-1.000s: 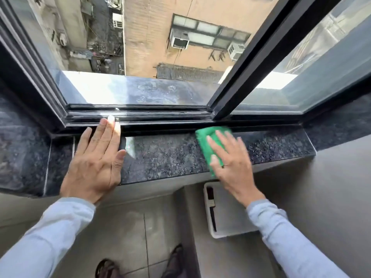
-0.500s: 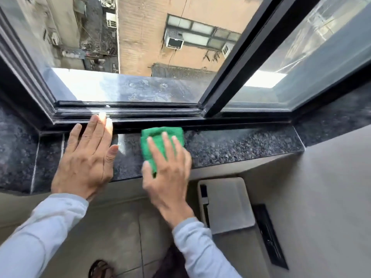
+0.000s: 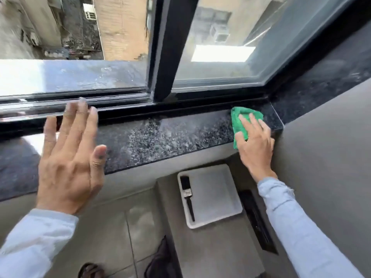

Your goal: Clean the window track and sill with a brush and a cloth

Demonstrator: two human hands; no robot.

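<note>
Nearest, at 6 o'clock: tiled floor with a sandalled foot at the bottom edge. Light blue sleeves rising from 7 and 5 o'clock.

At 5 o'clock, on a low grey ledge under the sill: white tray, and in it, along its left side, a black-handled brush, bristles toward the window, untouched by either hand.

Left hand at 9 o'clock: grip open, nothing held, fingers spread, palm down over the speckled dark granite sill, fingertips reaching across the black window track. Blurred; whether pressed to the stone or just above it cannot be told.

Right hand at 3 o'clock: grip neither clenched nor wrapped, fingers extended and laid flat on a crumpled green cloth, pressing it onto the sill at its far right end, just beside the corner with the grey wall. Cloth showing above and left of the fingers.

Farther, at 12 o'clock: track rails running left to right, black upright frame meeting them, glass pane to its right, sunlit outer ledge to its left.

Farthest, 11 to 1 o'clock: tan brick building and air-conditioner units outside.
</note>
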